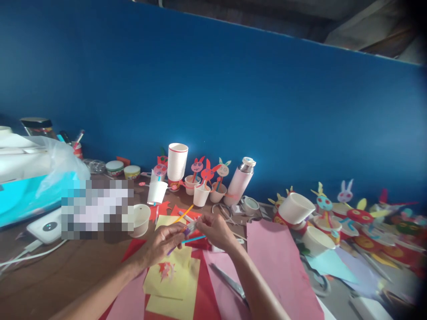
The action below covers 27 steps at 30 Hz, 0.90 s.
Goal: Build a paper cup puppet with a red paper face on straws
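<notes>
My left hand is closed in a pinch on a thin purple strip, straw-like, which sticks out below the fingers. Close by, my right hand pinches a small whitish piece that meets the purple one; its kind is too blurred to tell. A yellow straw slants up behind the fingertips, and a blue straw lies just under them. Beneath the hands are yellow paper sheets with small red paper cutouts. Scissors rest on pink paper near my right forearm.
Paper cups with rabbit-face cutouts stand at the back, beside stacked cups and a pink thermos. More decorated cups crowd the right. A white cup, a power bank and a plastic bag are leftward.
</notes>
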Available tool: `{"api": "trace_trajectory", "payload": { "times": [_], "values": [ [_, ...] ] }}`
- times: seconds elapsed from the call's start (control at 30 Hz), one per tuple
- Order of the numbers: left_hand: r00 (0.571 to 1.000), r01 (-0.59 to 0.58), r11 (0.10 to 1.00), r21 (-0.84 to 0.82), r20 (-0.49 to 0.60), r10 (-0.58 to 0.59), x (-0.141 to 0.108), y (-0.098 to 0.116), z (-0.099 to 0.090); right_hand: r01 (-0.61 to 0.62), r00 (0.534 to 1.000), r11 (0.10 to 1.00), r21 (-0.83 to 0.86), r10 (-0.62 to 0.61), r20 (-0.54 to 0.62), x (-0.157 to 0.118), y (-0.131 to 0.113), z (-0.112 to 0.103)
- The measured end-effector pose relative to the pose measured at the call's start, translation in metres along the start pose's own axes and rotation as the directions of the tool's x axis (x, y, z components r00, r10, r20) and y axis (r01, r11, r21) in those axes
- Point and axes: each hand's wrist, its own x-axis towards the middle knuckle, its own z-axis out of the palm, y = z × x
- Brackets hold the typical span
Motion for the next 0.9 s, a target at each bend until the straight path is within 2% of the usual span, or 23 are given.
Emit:
{"api": "trace_trajectory", "payload": {
  "times": [0.23, 0.47, 0.67, 0.9],
  "values": [
    [0.999, 0.049, 0.997, -0.051, -0.015, -0.050, -0.002, 0.004, -0.005, -0.068, 0.991, 0.962, 0.265, 0.035, 0.125, 0.005, 0.009, -0.005],
    [0.999, 0.039, 0.941, -0.337, 0.003, -0.040, -0.001, -0.002, -0.012, -0.094, 0.985, 0.858, 0.505, 0.005, 0.175, 0.007, 0.013, -0.009],
    [0.996, 0.088, 0.852, -0.515, 0.069, -0.061, -0.002, -0.010, -0.015, -0.045, 0.989, 0.855, 0.517, -0.035, 0.145, 0.008, 0.016, -0.022],
    [0.996, 0.089, 0.731, -0.676, 0.081, -0.047, -0.002, -0.010, -0.016, -0.029, 0.979, 0.905, 0.425, -0.060, 0.194, 0.000, 0.002, -0.008]
  ]
}}
